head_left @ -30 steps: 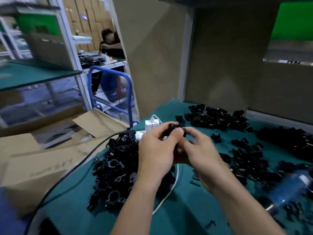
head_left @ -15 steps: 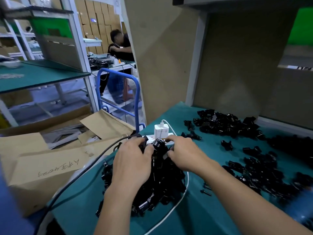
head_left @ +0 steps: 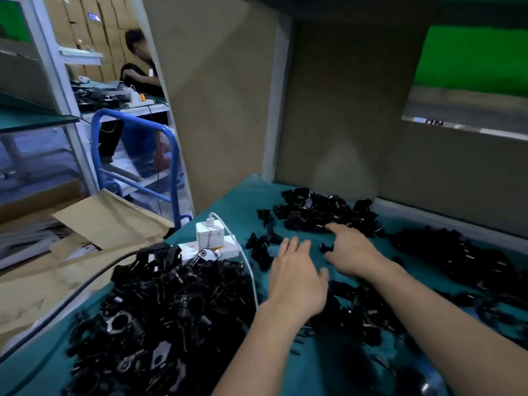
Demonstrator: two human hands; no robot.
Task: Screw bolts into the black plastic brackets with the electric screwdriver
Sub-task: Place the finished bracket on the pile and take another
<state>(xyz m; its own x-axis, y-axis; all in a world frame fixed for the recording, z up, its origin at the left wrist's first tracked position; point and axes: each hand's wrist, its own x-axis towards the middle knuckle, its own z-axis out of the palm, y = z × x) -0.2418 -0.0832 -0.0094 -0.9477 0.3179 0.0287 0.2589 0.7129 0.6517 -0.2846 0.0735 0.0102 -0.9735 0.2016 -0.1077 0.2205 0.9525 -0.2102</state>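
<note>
1. Head view: the left hand [head_left: 297, 277] is hovering palm down over the green surface [head_left: 251, 195], just below the middle of the view. Its fingers are lying straight and close together, gripping nothing.
2. The right hand [head_left: 353, 251] is sitting at 2 o'clock from the left hand, near it but not touching. Its fingers are spreading loosely, and no object is showing in its grip.
3. Its index fingertip [head_left: 330, 227] is touching the near edge of the far bracket pile [head_left: 320, 210], which is lying at 12 o'clock from both hands.
4. The near bracket heap [head_left: 171, 310], the biggest one, is filling the 7 o'clock part of the view, just beside the left forearm.
5. The right bracket pile [head_left: 457, 252] is spreading out at 3 o'clock, blurred.
6. A few loose brackets [head_left: 260, 248] are lying at 10 o'clock from the left hand.
7. A white charger [head_left: 208, 232] is standing upright on a power strip [head_left: 225, 248] at the far edge of the near heap, with a white cable [head_left: 247, 264] running down past it.
8. A black cable [head_left: 71, 295] is crossing the cardboard [head_left: 100, 224] at 9 o'clock.
9. Another person [head_left: 137, 70] is sitting at 11 o'clock, behind a blue cart frame [head_left: 171, 155].
</note>
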